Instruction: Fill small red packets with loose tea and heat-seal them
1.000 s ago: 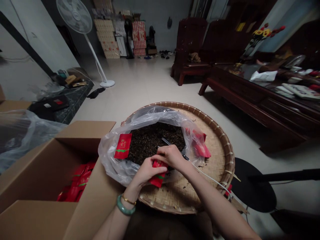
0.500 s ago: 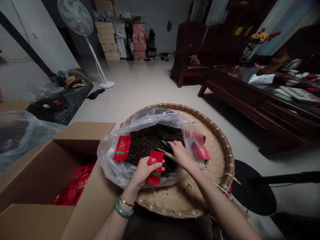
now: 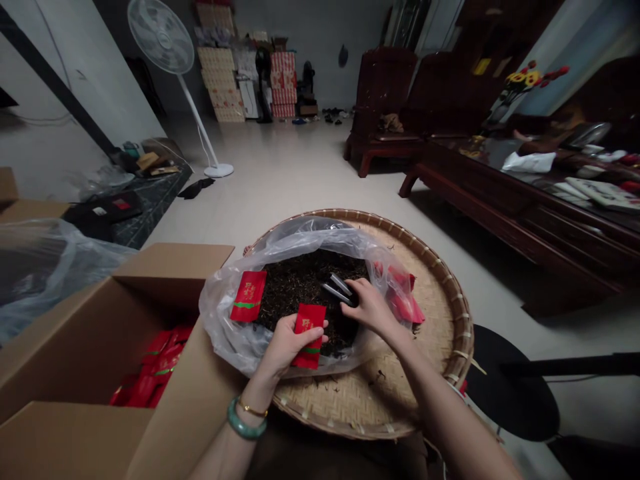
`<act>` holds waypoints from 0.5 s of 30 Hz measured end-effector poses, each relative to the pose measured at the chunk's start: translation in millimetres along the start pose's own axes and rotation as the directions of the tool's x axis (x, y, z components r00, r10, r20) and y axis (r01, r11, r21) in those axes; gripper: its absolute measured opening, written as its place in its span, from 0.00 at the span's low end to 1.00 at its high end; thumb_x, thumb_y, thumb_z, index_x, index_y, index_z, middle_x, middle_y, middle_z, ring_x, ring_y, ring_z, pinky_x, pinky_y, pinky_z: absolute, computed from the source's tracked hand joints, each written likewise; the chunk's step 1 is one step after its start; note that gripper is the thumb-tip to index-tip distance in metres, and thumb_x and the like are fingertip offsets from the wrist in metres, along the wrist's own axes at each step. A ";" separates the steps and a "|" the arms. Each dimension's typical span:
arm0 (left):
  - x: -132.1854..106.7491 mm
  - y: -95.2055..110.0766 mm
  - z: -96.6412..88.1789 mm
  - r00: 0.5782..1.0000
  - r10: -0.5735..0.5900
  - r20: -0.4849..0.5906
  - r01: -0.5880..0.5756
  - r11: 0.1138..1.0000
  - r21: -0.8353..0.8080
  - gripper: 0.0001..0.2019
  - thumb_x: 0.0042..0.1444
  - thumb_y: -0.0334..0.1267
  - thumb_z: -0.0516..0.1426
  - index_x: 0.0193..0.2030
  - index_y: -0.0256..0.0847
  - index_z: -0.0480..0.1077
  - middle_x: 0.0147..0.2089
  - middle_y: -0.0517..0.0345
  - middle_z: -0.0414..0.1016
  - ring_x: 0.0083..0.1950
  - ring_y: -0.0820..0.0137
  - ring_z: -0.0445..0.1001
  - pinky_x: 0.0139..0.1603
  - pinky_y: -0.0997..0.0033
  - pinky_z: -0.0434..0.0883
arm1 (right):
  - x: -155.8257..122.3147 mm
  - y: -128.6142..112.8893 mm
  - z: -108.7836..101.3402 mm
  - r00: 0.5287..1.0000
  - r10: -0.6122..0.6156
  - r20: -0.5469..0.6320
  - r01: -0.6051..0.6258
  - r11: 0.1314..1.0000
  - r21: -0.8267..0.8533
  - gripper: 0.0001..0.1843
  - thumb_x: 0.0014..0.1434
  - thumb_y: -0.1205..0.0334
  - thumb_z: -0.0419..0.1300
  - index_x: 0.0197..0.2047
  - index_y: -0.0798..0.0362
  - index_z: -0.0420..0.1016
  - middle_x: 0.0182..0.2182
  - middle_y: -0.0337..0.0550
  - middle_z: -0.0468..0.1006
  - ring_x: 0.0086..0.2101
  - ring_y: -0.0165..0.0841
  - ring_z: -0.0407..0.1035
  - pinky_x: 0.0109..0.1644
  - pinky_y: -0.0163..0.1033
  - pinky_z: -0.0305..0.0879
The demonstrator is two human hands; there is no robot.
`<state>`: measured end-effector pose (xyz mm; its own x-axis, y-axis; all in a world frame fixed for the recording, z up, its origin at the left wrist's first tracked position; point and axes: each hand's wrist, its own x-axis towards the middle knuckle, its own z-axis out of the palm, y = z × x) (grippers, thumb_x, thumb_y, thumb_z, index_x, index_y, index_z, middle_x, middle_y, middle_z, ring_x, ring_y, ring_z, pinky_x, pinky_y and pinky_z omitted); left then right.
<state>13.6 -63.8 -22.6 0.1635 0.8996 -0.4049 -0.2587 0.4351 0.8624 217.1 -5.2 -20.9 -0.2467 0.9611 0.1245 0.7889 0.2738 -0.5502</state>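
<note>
Grip of my left hand (image 3: 291,339) pinches red packet (image 3: 311,319), lower centre of frame; my right hand (image 3: 373,308) grasps two-pronged tool (image 3: 337,293), prongs apart, above dark leaves (image 3: 290,280), mid-frame.

Bare left forearm (image 3: 220,459) angled inward, smooth green ring-shaped bangle (image 3: 244,430) on its wrist (image 3: 265,385), bare left hand (image 3: 290,343) beyond the bangle, gripping, thumb (image 3: 310,335) extended, bare right hand (image 3: 373,308) farther out, right of the bangle, fingers (image 3: 357,287) curled, gripping, bare right forearm (image 3: 443,402) slanting inward.

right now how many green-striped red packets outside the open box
2: one packet in the left hand, another on the left of the plastic bag. More may be hidden.
</note>
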 end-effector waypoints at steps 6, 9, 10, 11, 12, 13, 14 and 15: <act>2.3 -1.2 0.9 0.998 0.038 0.043 -0.041 0.997 0.069 0.20 0.38 0.40 0.68 0.38 0.31 0.75 0.38 0.48 0.80 0.32 0.66 0.79 0.32 0.73 0.74 | -8.7 -22.2 -41.9 0.956 -0.221 0.193 0.151 0.933 0.326 0.22 0.49 0.61 0.63 0.50 0.52 0.72 0.41 0.44 0.75 0.40 0.36 0.69 0.43 0.39 0.65; 3.2 -0.6 3.5 0.995 0.072 0.062 -0.079 0.989 0.122 0.18 0.36 0.37 0.68 0.35 0.31 0.75 0.33 0.51 0.81 0.31 0.66 0.79 0.34 0.72 0.74 | -9.7 -39.6 -46.2 0.934 -0.239 0.266 0.149 0.937 0.317 0.21 0.49 0.62 0.63 0.48 0.53 0.74 0.39 0.45 0.76 0.39 0.36 0.70 0.43 0.38 0.65; 3.2 -0.3 4.0 0.995 0.077 0.060 -0.084 0.987 0.140 0.17 0.36 0.37 0.68 0.34 0.31 0.75 0.32 0.52 0.80 0.31 0.66 0.78 0.34 0.71 0.73 | -9.2 -43.9 -45.6 0.929 -0.240 0.282 0.147 0.938 0.315 0.21 0.49 0.62 0.63 0.48 0.53 0.75 0.39 0.44 0.77 0.39 0.36 0.70 0.43 0.38 0.65; 3.0 -0.1 4.3 0.995 0.076 0.058 -0.085 0.984 0.156 0.17 0.35 0.36 0.68 0.34 0.31 0.75 0.30 0.53 0.80 0.30 0.66 0.78 0.33 0.71 0.73 | -8.4 -47.1 -44.4 0.925 -0.242 0.293 0.145 0.937 0.317 0.20 0.50 0.62 0.63 0.48 0.53 0.75 0.38 0.44 0.77 0.39 0.36 0.71 0.42 0.38 0.64; 2.6 0.2 4.4 0.996 0.071 0.057 -0.080 0.981 0.174 0.17 0.35 0.36 0.68 0.33 0.31 0.74 0.29 0.53 0.80 0.30 0.66 0.78 0.33 0.71 0.73 | -7.5 -49.2 -43.0 0.923 -0.244 0.299 0.142 0.935 0.325 0.19 0.50 0.62 0.63 0.47 0.53 0.75 0.38 0.44 0.78 0.38 0.36 0.71 0.42 0.37 0.64; 2.3 0.4 4.1 0.996 0.064 0.059 -0.074 0.979 0.192 0.16 0.36 0.37 0.68 0.33 0.31 0.74 0.28 0.53 0.80 0.29 0.66 0.77 0.32 0.71 0.72 | -6.7 -50.4 -41.5 0.922 -0.246 0.300 0.139 0.932 0.335 0.18 0.51 0.63 0.62 0.46 0.53 0.76 0.38 0.43 0.78 0.38 0.35 0.71 0.41 0.36 0.64; 1.9 0.6 3.7 0.996 0.060 0.062 -0.072 0.976 0.208 0.16 0.36 0.37 0.68 0.32 0.31 0.74 0.28 0.54 0.80 0.28 0.67 0.77 0.31 0.72 0.72 | -6.0 -50.8 -40.1 0.922 -0.247 0.300 0.137 0.929 0.344 0.17 0.52 0.63 0.61 0.46 0.53 0.76 0.38 0.43 0.79 0.38 0.35 0.72 0.41 0.36 0.64; 1.6 0.8 3.1 0.996 0.059 0.066 -0.072 0.972 0.223 0.15 0.36 0.37 0.68 0.32 0.31 0.74 0.27 0.54 0.79 0.28 0.67 0.77 0.30 0.72 0.72 | -5.6 -50.8 -38.7 0.922 -0.245 0.298 0.133 0.927 0.350 0.16 0.52 0.63 0.61 0.45 0.53 0.77 0.38 0.42 0.79 0.37 0.34 0.72 0.40 0.35 0.64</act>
<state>16.6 -62.1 -21.7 0.2103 0.9193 -0.3327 -0.0507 0.3501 0.9353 200.2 -23.0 38.3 -0.5888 0.8083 0.0032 0.5018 0.3686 -0.7825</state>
